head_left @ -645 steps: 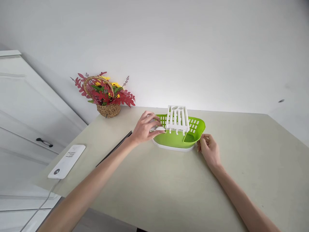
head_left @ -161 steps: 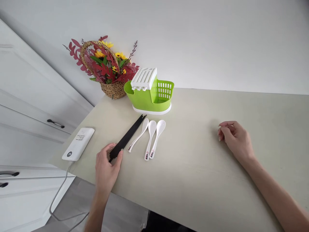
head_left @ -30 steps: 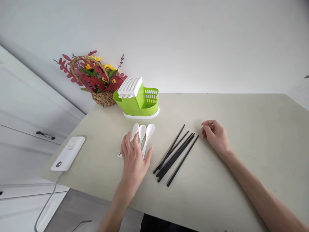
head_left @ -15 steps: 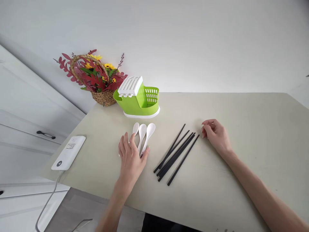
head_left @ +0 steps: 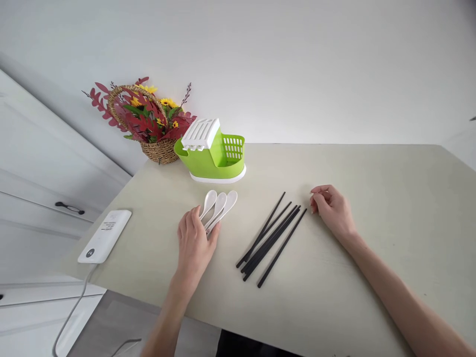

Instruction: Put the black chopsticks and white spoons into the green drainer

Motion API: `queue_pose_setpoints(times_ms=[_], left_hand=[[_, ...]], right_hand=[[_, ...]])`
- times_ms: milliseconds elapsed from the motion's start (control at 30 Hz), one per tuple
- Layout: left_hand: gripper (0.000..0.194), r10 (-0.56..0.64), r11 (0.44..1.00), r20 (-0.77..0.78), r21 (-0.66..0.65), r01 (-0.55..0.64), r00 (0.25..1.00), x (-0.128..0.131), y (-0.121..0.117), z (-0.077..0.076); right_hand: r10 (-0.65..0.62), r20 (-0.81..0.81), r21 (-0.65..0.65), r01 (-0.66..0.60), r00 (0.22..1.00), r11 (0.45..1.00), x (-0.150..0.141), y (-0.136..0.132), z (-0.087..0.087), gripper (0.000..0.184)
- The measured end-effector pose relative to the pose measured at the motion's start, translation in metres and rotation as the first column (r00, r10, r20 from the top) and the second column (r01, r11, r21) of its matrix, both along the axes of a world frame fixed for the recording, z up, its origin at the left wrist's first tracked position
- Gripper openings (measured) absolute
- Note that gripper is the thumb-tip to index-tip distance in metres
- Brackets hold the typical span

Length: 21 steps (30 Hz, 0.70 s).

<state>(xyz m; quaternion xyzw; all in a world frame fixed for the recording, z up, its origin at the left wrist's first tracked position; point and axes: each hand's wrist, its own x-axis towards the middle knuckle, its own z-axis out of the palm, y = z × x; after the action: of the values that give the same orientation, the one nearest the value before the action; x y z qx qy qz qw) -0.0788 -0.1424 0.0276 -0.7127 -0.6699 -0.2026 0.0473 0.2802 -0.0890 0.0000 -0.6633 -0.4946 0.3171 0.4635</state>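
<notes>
Three white spoons (head_left: 220, 202) fan out over the table with their bowls pointing away from me. My left hand (head_left: 194, 243) is closed round their handles, which the fingers mostly hide. Several black chopsticks (head_left: 273, 240) lie in a loose slanted bundle to the right of the spoons. Just beyond the chopsticks' far tips, my right hand (head_left: 332, 208) rests on the table with its fingers curled in and nothing seen in them. Behind the spoons stands a green utensil holder (head_left: 211, 166) with a white slotted top and a white base.
A wicker basket (head_left: 159, 150) of red leaves and yellow flowers stands at the back left, beside the holder. On the left of the table (head_left: 372, 168) lies a white power strip-like device (head_left: 106, 235) with a cable (head_left: 76, 307) running off the edge. White cabinets line the left.
My left hand has closed on the spoon handles and shifted slightly left, drawing the spoons closer together. My right hand and the chopsticks stay where they were.
</notes>
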Motion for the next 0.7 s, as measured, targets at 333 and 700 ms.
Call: queue_pose_setpoints(times_ms=[333,700], left_hand=[[0.059,0.078,0.996,-0.078,0.056,-0.074,0.994,-0.003,0.0042,-0.003],[0.048,0.032,0.997,-0.091,0.079,-0.024,0.995,-0.005,0.0044,-0.0074]], right_hand=[[0.003,-0.006,0.013,-0.002,1.0,1.0,0.0011,0.0001,-0.0018,0.013],[-0.003,-0.022,0.007,0.003,1.0,1.0,-0.0012,-0.0003,0.0014,0.011]])
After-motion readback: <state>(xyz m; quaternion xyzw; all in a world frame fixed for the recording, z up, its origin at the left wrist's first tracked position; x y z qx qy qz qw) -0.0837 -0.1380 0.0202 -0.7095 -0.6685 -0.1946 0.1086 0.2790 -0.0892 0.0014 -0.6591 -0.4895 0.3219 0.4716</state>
